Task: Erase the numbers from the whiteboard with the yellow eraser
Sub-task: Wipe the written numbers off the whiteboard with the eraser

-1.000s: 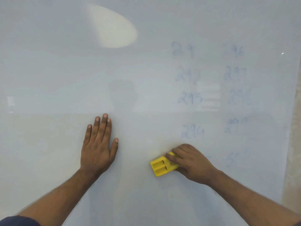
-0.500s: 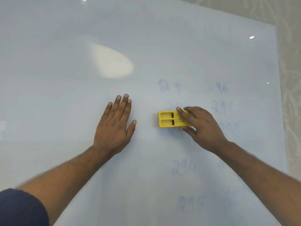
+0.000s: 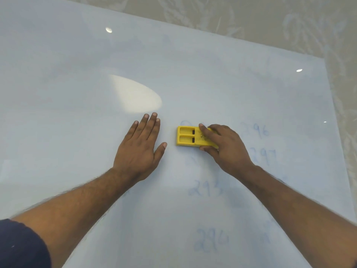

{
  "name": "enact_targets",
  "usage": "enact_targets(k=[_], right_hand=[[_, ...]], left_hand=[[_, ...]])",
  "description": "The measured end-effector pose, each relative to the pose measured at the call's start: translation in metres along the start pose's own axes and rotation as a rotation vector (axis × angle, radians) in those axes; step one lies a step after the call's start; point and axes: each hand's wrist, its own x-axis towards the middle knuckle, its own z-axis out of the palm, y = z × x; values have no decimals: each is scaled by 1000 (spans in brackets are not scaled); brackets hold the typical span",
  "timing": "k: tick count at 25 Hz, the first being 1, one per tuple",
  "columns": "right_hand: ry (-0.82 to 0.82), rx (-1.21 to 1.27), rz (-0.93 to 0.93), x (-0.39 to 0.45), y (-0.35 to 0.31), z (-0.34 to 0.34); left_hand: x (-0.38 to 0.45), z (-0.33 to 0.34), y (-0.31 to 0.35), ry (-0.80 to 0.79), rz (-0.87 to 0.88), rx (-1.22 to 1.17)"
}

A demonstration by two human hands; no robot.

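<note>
At the top of the left number column on the whiteboard (image 3: 77,132) | my right hand (image 3: 224,146) clamps the yellow eraser (image 3: 188,136), moved up from 292 | left hand (image 3: 140,149) flat, empty, beside the eraser | 293, 294, 296, 297 remain, faint.

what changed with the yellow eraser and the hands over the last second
The right hand carried the yellow plastic eraser up the white whiteboard, from beside the faint 295 at the bottom of the left column to the top number. The camera view shifted as well, so the board's top edge now shows. The grip on the eraser is unchanged, and the left hand remains flat on the board, fingers spread.
</note>
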Motion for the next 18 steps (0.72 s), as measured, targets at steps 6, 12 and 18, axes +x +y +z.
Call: enact_targets(k=[6,12,18], right_hand=[[79,65,71,43,5,5],[74,87,-57,22,6,13],[44,44,-209,-16,28,0]], left_hand=[[-11,14,-6,-18,-31,52],[-15,13,-5,-30,-49,62],[-17,14,-5,-31,-45,64]])
